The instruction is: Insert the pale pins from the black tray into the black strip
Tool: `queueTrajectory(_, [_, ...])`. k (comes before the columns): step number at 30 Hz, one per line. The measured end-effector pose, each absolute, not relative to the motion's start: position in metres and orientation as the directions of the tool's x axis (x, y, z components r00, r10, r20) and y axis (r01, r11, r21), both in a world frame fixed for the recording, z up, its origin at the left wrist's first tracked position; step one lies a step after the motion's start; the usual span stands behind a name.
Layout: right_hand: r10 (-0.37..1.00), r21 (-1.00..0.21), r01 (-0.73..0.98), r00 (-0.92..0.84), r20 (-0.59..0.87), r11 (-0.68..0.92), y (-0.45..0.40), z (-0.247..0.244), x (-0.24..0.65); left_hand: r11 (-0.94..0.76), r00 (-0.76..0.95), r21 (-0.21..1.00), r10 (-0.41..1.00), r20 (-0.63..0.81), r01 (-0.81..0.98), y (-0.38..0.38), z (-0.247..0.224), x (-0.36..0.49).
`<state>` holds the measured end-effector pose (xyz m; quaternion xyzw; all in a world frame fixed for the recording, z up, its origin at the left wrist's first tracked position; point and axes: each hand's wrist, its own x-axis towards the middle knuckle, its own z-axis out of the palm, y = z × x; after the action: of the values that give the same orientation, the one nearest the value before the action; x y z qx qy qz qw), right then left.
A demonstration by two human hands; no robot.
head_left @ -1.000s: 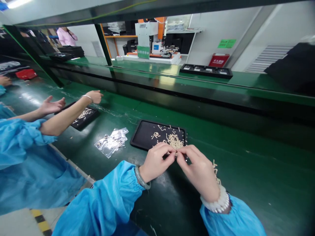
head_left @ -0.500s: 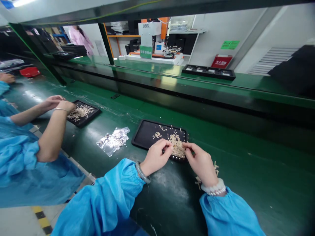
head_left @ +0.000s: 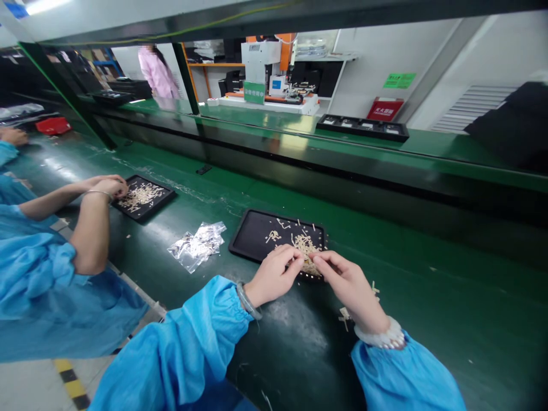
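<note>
A black tray (head_left: 252, 232) lies on the green bench, with a heap of small pale strips (head_left: 305, 244) at its right end and a few loose ones further left. Over the tray's near edge, my left hand (head_left: 276, 274) is closed, thumb and forefinger pinched together. My right hand (head_left: 349, 282) comes in from the right, also pinching, its fingertips close to those of the left. Whatever sits between the fingertips is too small to make out. More pale strips (head_left: 345, 317) lie on the bench beside my right wrist.
Left of my tray lies a clear plastic bag (head_left: 197, 245). A co-worker's hands (head_left: 107, 185) work at a second black tray (head_left: 148, 214) on the left. Behind the bench runs a raised shelf (head_left: 257, 117) holding a black partitioned tray (head_left: 362, 127). A person in pink (head_left: 157, 74) stands beyond.
My right hand has moved left, bringing its fingertips nearer to my left hand, which has barely shifted. The co-worker's hands have drawn slightly back from their tray, and the person in pink has moved right.
</note>
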<state>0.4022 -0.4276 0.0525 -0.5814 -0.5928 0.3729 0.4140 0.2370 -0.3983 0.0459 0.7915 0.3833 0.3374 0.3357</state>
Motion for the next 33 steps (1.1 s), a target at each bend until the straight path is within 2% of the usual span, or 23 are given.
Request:
queueTrajectory(6, [1.0,-0.946,0.323,-0.024,0.011,0.018,-0.429,0.05,0.399,-0.488,0.495,0.783,0.826,0.271,0.386,-0.399,0.045,0.237])
queueTrajectory(12, [0.999,-0.944,0.329,0.021,0.033,0.024,-0.431,0.053,0.399,-0.518,0.511,0.724,0.818,0.264,0.455,-0.395,0.049,0.235])
queueTrajectory(14, [0.998,-0.943,0.33,0.048,0.048,0.03,-0.431,0.056,0.4,-0.553,0.526,0.648,0.808,0.266,0.523,-0.392,0.049,0.232])
queueTrajectory(18, [0.994,-0.944,0.329,0.083,0.064,0.033,-0.432,0.06,0.401,-0.606,0.572,0.42,0.79,0.22,0.676,-0.386,0.044,0.228])
queueTrajectory(21, [0.994,-0.941,0.337,0.088,0.071,0.038,-0.432,0.061,0.402,-0.604,0.584,0.334,0.794,0.172,0.723,-0.384,0.037,0.228])
queueTrajectory(27, [0.993,-0.937,0.348,0.095,0.071,0.033,-0.432,0.063,0.401,-0.595,0.553,0.275,0.803,0.221,0.755,-0.383,0.035,0.227])
queueTrajectory(31, [0.992,-0.937,0.347,0.093,0.079,0.042,-0.432,0.065,0.401,-0.674,0.65,0.305,0.735,0.19,0.673,-0.383,0.038,0.226])
queueTrajectory(33, [0.992,-0.935,0.351,0.093,0.081,0.043,-0.432,0.065,0.401,-0.704,0.686,0.283,0.706,0.175,0.651,-0.384,0.038,0.226])
